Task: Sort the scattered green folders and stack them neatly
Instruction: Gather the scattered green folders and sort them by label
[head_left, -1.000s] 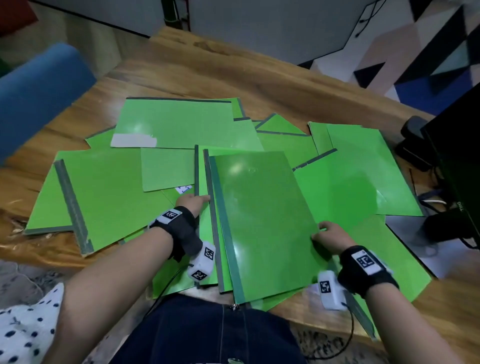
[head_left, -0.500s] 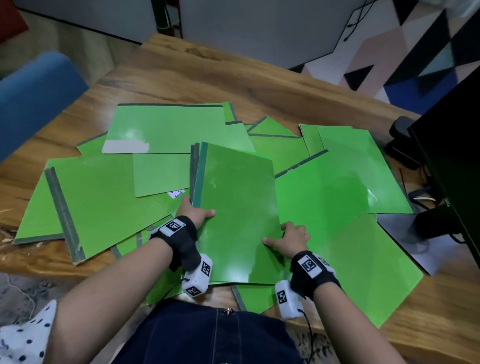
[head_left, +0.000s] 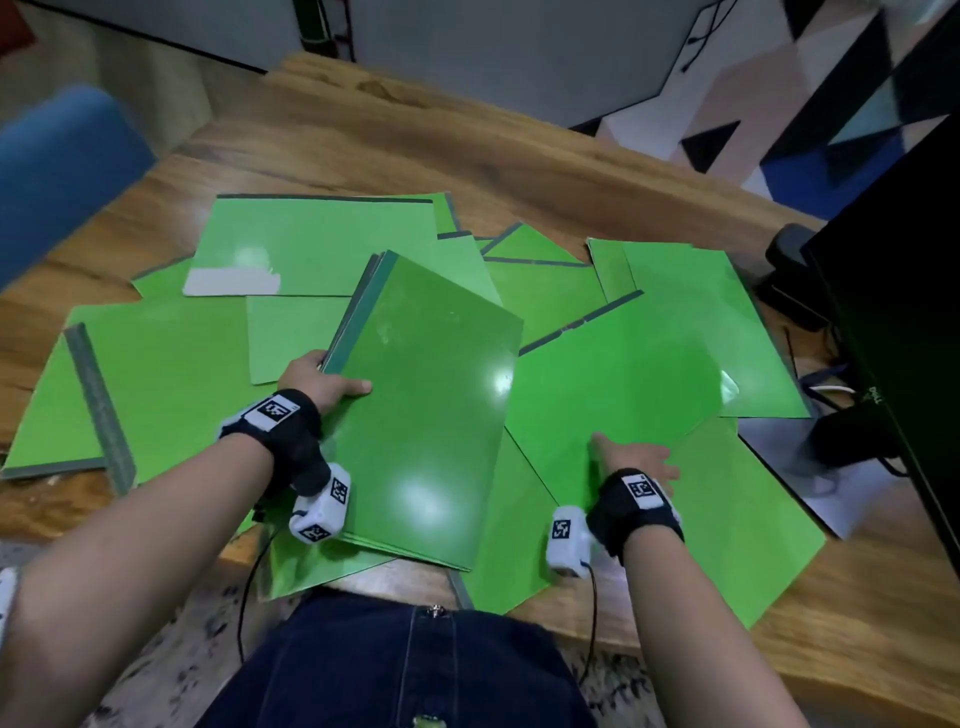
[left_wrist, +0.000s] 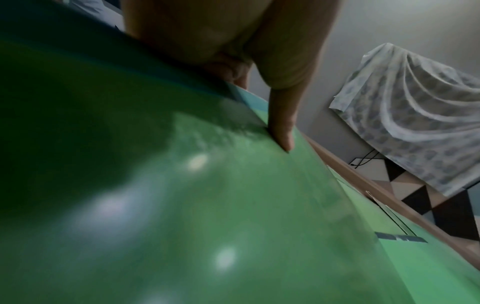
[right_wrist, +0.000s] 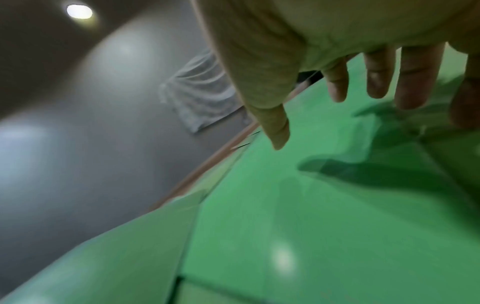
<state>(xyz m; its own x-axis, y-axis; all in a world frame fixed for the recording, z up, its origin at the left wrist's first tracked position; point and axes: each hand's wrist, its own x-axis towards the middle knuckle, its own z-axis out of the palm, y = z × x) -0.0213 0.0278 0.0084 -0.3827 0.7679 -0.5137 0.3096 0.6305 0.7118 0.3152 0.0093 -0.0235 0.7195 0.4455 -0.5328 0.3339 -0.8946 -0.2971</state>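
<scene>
Several green folders lie scattered and overlapping on the wooden table (head_left: 363, 135). My left hand (head_left: 322, 382) grips a gathered stack of green folders (head_left: 426, 410) by its grey spine edge, thumb on top, lifting it tilted above the pile; the thumb (left_wrist: 281, 131) presses on the top cover (left_wrist: 207, 205). My right hand (head_left: 631, 454) is spread, fingers straight, over a flat green folder (head_left: 623, 379) to the right of the stack. In the right wrist view its fingers (right_wrist: 374, 82) hover just above that folder (right_wrist: 311, 205); whether they touch it I cannot tell.
A black monitor (head_left: 904, 291) and its stand with cables (head_left: 841, 441) stand at the table's right edge. A blue chair (head_left: 57, 171) is at the left. A folder with a grey spine (head_left: 98, 410) lies at the left front.
My left hand has lifted the gathered stack and tilted it up to the left. My right hand has left the stack and moved right onto another folder.
</scene>
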